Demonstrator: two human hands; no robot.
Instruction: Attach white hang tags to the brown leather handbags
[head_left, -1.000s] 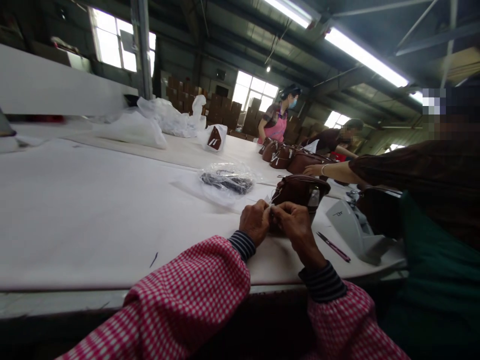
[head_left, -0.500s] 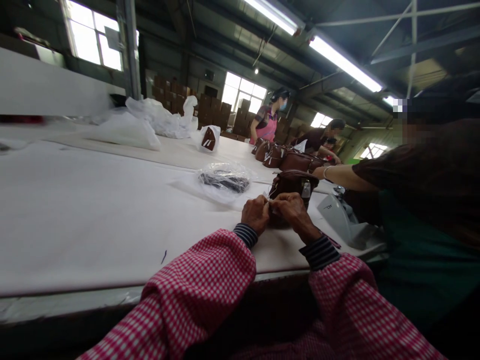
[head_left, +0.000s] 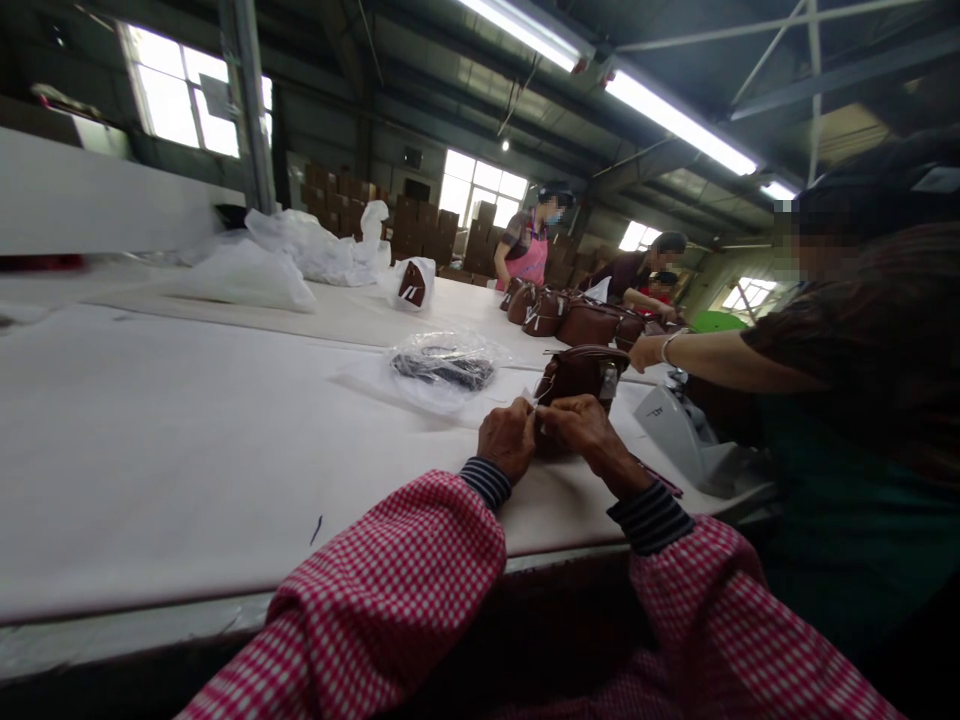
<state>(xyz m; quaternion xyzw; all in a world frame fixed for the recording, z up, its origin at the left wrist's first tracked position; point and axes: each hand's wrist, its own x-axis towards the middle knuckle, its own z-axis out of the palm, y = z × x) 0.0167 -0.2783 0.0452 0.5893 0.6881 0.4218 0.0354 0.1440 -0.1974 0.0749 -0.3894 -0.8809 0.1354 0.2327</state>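
A dark brown bag (head_left: 583,374) stands upright on the white table (head_left: 225,430), right of centre. My left hand (head_left: 508,438) is closed at the bag's left side, its fingertips pinching a small white tag or string. Just to its right, my right hand (head_left: 589,430) is closed too, with its fingertips meeting those of the left in front of the bag. What the right fingertips hold is too small to make out. Behind my left hand lies a clear plastic bag (head_left: 442,368) with dark items inside.
Several brown bags (head_left: 589,322) stand in a row farther back. A wrapped brown bag (head_left: 412,284) and crumpled white plastic (head_left: 315,245) lie at the far side. A co-worker's arm (head_left: 720,362) reaches in from the right, above a grey-white machine (head_left: 679,430). Two more people stand behind.
The view has shifted slightly. Both my hands remain at the brown bag with fingertips together. The co-worker's hand at the right has drawn slightly away from the bag.
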